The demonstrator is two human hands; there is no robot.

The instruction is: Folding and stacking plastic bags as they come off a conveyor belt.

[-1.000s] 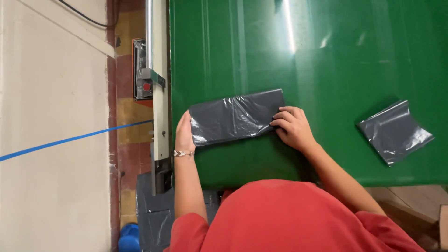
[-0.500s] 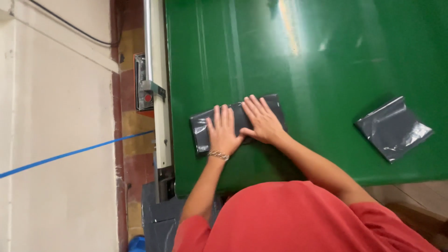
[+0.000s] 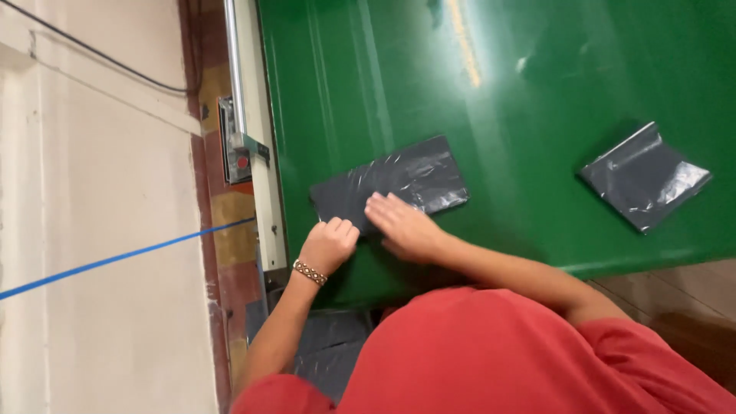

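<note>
A flat dark grey plastic package [image 3: 399, 180] lies on the green belt [image 3: 537, 92], near its left edge. My left hand [image 3: 330, 244], with a beaded bracelet at the wrist, has its fingers curled at the package's near left corner. Beside it, my right hand [image 3: 402, 226] lies flat with the fingers pressing on the package's near edge. A second grey plastic package [image 3: 644, 176] rests on the belt to the right, away from both hands.
A metal side rail [image 3: 249, 115] with a small box and red button [image 3: 242, 162] runs along the belt's left edge. Left of it are a pale floor and a blue line [image 3: 115, 259]. More grey bags [image 3: 330, 353] lie below the belt near my body.
Both hands have slid back from the top of the package to its near edge. The left hand has curled shut at the corner. The package has stayed in about the same place.
</note>
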